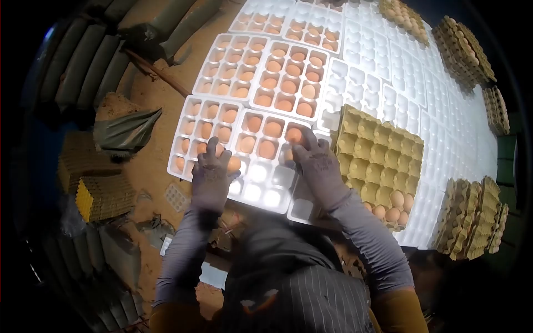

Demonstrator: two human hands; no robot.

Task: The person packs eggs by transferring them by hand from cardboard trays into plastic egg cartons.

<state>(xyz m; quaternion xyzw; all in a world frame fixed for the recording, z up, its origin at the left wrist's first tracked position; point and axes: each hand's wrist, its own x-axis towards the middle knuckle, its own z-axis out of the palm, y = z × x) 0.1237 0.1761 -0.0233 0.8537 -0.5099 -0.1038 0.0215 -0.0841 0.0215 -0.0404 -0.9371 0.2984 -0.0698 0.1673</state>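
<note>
Along the white tray's (pixel 258 206) far-right corner: egg (pixel 293 135) under fingertips, filling seemingly midway.
Right hand (pixel 319 169) curled narrow, grip unclear; left hand (pixel 211 175) holds a second egg (pixel 234 165) over the left edge. Near-edge cells bare; next move likely calls for gentle lowering. Pulp tray (pixel 383 161) beyond right edge.
</note>
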